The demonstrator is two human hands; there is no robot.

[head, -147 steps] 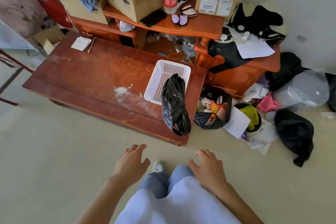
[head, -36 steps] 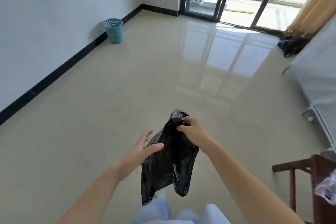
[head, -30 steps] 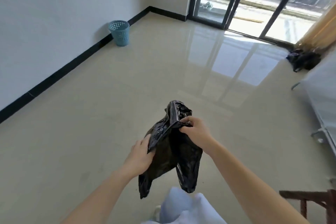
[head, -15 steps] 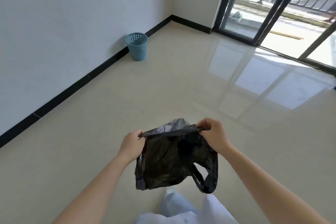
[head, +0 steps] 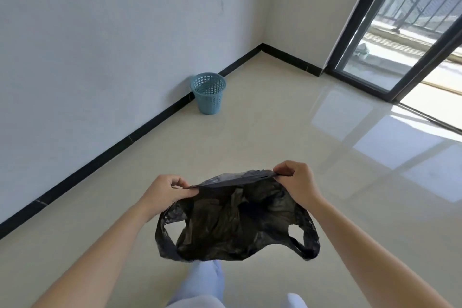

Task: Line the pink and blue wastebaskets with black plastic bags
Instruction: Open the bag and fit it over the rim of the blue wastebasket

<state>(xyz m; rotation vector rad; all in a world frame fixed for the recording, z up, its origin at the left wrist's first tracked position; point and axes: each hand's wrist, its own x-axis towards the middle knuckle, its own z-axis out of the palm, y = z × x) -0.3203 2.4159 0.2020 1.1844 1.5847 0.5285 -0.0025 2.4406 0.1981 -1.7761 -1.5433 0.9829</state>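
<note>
A black plastic bag (head: 237, 222) hangs in front of me, stretched flat between both hands. My left hand (head: 163, 190) pinches its upper left edge and my right hand (head: 297, 182) pinches its upper right edge. Its two handle loops dangle at the bottom corners. The blue wastebasket (head: 208, 92), a perforated plastic bin, stands upright on the floor against the left wall, well ahead of my hands, with no liner in it. No pink wastebasket is in view.
A white wall with a black skirting board (head: 112, 147) runs along the left. A dark-framed sliding glass door (head: 390, 40) to a balcony is at the far right. The glossy beige floor (head: 287, 127) spreads between me and the bin.
The crumpled bag has been spread out: my left hand took hold of it and both hands pulled its top edge apart. The blue wastebasket is closer and more central in view.
</note>
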